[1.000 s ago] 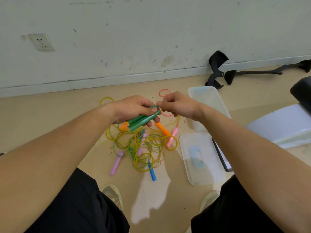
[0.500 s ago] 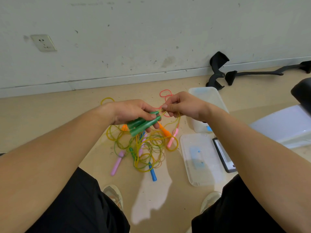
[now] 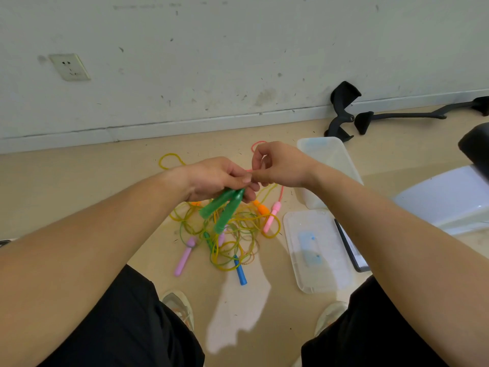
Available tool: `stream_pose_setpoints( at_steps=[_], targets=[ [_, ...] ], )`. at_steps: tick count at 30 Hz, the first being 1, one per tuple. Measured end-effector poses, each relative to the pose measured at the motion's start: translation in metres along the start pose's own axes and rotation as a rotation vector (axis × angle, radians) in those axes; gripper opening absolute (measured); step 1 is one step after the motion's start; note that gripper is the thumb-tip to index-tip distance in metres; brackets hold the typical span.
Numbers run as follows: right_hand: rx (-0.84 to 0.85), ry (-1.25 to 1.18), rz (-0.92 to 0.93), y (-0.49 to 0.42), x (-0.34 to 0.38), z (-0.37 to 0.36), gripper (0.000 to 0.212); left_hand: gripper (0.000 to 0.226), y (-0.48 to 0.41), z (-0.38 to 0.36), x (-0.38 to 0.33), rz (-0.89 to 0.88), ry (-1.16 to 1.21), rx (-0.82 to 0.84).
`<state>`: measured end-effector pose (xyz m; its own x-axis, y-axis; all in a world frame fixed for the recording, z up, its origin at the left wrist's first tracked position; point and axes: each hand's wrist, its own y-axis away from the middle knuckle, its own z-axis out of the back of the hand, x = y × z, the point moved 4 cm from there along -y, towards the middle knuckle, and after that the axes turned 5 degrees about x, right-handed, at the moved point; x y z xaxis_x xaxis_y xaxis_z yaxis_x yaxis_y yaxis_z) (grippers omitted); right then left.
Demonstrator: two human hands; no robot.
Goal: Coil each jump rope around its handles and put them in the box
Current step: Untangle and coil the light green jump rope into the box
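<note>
My left hand (image 3: 219,177) grips two green jump rope handles (image 3: 225,207) side by side; their free ends point down and to the left. My right hand (image 3: 280,165) is right beside it, fingers pinched at the handles' top, where the cord is too thin to make out. Below the hands a tangle of yellow-green ropes (image 3: 232,231) lies on the floor with purple (image 3: 184,256), blue (image 3: 240,271), pink (image 3: 271,217) and orange (image 3: 260,207) handles. The clear plastic box (image 3: 333,160) stands on the floor to the right, partly behind my right forearm.
The box's clear lid (image 3: 317,250) lies flat on the floor below the box, with a dark tablet (image 3: 352,250) next to it. Black chair parts (image 3: 344,109) rest by the wall. A white chair base (image 3: 447,197) is at the right. My shoes (image 3: 180,305) are below.
The green handles have swung from pointing right and level to hanging downward in my left hand. My right hand has lifted slightly and stayed close to the handles' top.
</note>
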<state>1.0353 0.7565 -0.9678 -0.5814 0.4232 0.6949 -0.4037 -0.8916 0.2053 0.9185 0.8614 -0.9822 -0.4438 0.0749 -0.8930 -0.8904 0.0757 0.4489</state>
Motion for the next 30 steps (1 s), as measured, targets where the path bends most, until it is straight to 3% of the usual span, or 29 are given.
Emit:
stream_pose_setpoints(
  at_steps=[2, 5, 9, 17, 24, 27, 30],
  targets=[
    [-0.029, 0.118, -0.016, 0.000, -0.002, 0.002, 0.027, 0.022, -0.002, 0.001, 0.001, -0.023, 0.005, -0.022],
    [0.008, 0.074, -0.007, 0.000, -0.006, 0.004, 0.045, 0.017, 0.000, 0.005, -0.002, -0.018, -0.012, -0.016],
    [0.100, 0.063, -0.057, 0.005, -0.014, 0.008, 0.051, 0.018, 0.001, 0.008, 0.000, 0.039, -0.058, -0.003],
    [0.058, -0.267, 0.014, 0.005, -0.015, 0.011, 0.027, 0.027, 0.004, 0.005, -0.001, 0.072, -0.113, 0.036],
    [-0.054, -0.321, 0.019, -0.001, -0.023, 0.014, 0.025, 0.023, 0.005, -0.003, -0.006, 0.058, -0.153, 0.042],
    [-0.068, -0.403, 0.020, 0.002, -0.026, 0.009, 0.027, 0.022, 0.005, -0.004, -0.012, -0.024, -0.131, 0.026],
    [-0.041, -0.578, -0.050, 0.005, -0.029, -0.006, 0.031, 0.034, 0.005, 0.003, -0.020, -0.183, -0.057, -0.097]
  ],
)
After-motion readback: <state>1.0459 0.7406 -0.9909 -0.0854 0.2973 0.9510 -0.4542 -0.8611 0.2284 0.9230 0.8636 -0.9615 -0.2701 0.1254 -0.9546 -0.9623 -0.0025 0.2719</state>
